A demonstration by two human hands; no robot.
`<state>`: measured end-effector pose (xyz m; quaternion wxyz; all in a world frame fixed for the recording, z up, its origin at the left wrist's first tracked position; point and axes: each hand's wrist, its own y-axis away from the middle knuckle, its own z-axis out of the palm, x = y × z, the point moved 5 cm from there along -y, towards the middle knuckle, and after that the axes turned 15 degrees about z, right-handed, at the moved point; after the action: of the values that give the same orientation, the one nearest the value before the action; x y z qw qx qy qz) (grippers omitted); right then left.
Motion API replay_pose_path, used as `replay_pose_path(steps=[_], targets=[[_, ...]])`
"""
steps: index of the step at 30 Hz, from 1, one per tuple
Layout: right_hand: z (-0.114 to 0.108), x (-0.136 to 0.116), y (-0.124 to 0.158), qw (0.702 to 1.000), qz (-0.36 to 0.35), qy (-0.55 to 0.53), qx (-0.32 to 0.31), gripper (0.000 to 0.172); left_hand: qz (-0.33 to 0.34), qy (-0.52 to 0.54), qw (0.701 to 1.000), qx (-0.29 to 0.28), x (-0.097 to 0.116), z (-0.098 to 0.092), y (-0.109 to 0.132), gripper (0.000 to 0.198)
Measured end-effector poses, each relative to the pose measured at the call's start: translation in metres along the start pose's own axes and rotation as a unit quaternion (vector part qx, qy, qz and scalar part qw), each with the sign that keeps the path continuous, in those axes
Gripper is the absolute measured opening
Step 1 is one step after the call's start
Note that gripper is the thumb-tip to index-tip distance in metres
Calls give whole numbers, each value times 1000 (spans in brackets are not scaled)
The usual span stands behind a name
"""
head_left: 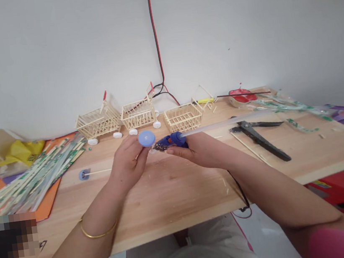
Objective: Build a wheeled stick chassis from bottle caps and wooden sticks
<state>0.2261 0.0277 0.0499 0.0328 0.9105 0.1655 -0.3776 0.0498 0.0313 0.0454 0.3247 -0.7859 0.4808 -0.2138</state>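
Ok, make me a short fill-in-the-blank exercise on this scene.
1. The left hand holds a round ____ cap.
2. The glue gun in the right hand points toward the ____ hand.
3. The leftmost stick cart stands on ____ wheels.
4. A ____-coloured bracelet circles one forearm.

Missing words: blue; left; white; gold.

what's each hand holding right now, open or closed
Left hand: closed, holding a round blue plastic cap.
Right hand: closed, holding a blue hot glue gun.
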Motion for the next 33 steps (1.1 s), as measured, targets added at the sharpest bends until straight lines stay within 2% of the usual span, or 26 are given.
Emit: replay_pose_path(steps=[12,24,26,30,33], targets=[[3,0,0,1000,-1,5,-29,35,-2,-7,1000,3,0,0,-1,12],[1,-4,-1,998,-49,-25,-20,36,-16,-12,1000,9,-3,0,0,10],[0,-2,-1,999,-32,-23,-28,35,-19,-11,1000,8,-3,0,1,10],[-3,7,-2,998,50,-2,-49,37,-50,-10,999,8,-6,-1,2,11],[-6,9,-2,997,66,-1,-43,37,-74,4,997,7,-7,-2,2,12]])
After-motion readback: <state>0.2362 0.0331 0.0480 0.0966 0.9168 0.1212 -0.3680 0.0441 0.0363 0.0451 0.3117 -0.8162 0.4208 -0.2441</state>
